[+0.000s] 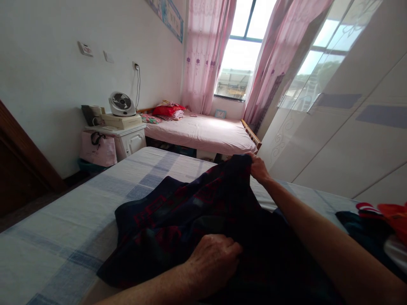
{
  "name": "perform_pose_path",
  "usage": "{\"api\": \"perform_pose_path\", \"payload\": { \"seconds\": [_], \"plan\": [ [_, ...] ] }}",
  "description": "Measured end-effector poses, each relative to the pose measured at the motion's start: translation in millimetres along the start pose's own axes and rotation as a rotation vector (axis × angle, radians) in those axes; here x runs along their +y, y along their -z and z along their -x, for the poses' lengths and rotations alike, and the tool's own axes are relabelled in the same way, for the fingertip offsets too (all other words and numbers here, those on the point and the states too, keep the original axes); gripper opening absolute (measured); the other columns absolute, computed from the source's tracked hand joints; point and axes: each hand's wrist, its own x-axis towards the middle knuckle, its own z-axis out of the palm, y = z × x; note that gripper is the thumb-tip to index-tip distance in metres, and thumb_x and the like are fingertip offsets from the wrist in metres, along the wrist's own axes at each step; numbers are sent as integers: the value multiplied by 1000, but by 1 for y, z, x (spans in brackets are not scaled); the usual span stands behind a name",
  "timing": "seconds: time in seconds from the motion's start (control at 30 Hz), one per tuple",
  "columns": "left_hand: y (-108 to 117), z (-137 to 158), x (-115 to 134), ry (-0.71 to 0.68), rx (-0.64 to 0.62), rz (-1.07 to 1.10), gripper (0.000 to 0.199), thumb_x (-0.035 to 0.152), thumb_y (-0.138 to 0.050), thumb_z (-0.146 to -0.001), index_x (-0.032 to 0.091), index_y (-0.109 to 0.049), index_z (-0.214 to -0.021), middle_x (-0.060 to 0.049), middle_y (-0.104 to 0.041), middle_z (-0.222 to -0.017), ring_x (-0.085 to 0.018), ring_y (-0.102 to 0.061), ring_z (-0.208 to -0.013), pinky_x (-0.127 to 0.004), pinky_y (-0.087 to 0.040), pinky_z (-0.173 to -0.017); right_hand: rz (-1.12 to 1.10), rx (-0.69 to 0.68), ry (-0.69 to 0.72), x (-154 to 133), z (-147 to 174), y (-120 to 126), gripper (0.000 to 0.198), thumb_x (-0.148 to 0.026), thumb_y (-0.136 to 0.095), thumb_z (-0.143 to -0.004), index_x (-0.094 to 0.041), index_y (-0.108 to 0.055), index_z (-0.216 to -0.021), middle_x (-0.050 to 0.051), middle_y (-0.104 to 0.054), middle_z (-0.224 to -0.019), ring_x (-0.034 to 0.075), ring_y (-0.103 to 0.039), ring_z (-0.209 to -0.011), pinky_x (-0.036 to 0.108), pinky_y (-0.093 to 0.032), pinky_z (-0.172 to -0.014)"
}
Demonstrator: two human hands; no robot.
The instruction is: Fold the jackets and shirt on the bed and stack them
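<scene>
A dark navy garment with a red pattern [165, 216] is spread in folds over the near bed. My right hand [257, 167] is closed on its far edge and holds that part lifted off the bed. Lower down, my left hand [218, 256] is curled in a fist on the near part of the same garment, gripping the cloth. The exact kind of garment cannot be made out, since its near part is very dark.
The near bed has a blue-and-white checked sheet [79, 216]. Other clothes, among them an orange piece [394, 218], lie at the right. Beyond stand a pink-covered bed [210, 133], a nightstand [135, 144] with a fan [122, 103], and a white wardrobe [343, 148].
</scene>
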Motion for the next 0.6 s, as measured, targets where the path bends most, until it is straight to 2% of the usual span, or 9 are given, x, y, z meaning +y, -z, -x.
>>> {"api": "perform_pose_path", "payload": {
  "seconds": [0.03, 0.1, 0.2, 0.27, 0.37, 0.47, 0.53, 0.6],
  "plan": [
    [0, 0, 0, 3, 1, 1, 15, 21, -53, -82, 24, -56, -97, 1, -66, -83, -17, -62, -77, -27, -47, -69, 17, 67, 64, -2, -4, 0, 35, -13, -45, -76, -20, -60, -107, 4, -70, -91, 20, -64, -85, 31, -49, -79],
    [1, 1, 0, 1, 1, -2, 15, 21, -53, -82, 24, -57, -97, 1, -66, -84, -17, -62, -77, -26, -47, -69, 36, 72, 122, -4, -6, 0, 41, -12, -45, -77, -19, -56, -116, 6, -69, -100, 21, -64, -89, 34, -48, -83],
    [3, 1, 0, -15, -4, -18, 13, 20, -52, -83, 22, -57, -95, 0, -65, -82, -17, -61, -78, -26, -46, -70, 77, -8, 97, -2, 7, 3, 54, -10, -47, -74, -17, -47, -128, 12, -63, -117, 22, -64, -93, 36, -48, -87],
    [3, 1, 1, -19, -7, -23, 14, 20, -50, -84, 22, -58, -95, -1, -65, -82, -17, -61, -79, -26, -46, -70, 100, -15, 66, 5, 31, 15, 58, -10, -47, -74, -15, -43, -131, 14, -60, -122, 22, -64, -95, 37, -48, -89],
    [6, 0, 3, -21, 2, 19, 18, 22, -47, -86, 22, -60, -98, -1, -66, -85, -16, -62, -82, -25, -46, -73, 122, 11, 63, 23, 84, 51, 55, -18, -47, -78, -16, -42, -133, 12, -58, -125, 22, -61, -103, 38, -47, -92],
    [25, 1, -3, 8, 47, 87, 22, 24, -43, -88, 24, -62, -100, 1, -66, -91, -14, -63, -84, -23, -46, -76, 274, 74, -11, 52, 151, 96, 52, -27, -46, -80, -14, -44, -131, 14, -53, -131, 26, -52, -118, 42, -40, -100],
    [47, 7, -18, 116, 143, 61, 26, 28, -40, -89, 25, -63, -102, 1, -66, -97, -14, -63, -86, -24, -46, -78, 373, 98, -156, 75, 196, 122, 55, -34, -45, -81, -11, -44, -131, 17, -50, -134, 28, -47, -123, 42, -36, -104],
    [71, 20, -45, 302, 262, -62, 31, 34, -38, -88, 24, -63, -105, -2, -64, -106, -17, -62, -91, -27, -46, -82, 413, 95, -361, 98, 236, 141, 60, -41, -44, -82, -9, -44, -132, 19, -50, -133, 29, -47, -122, 42, -36, -103]
  ]
}}
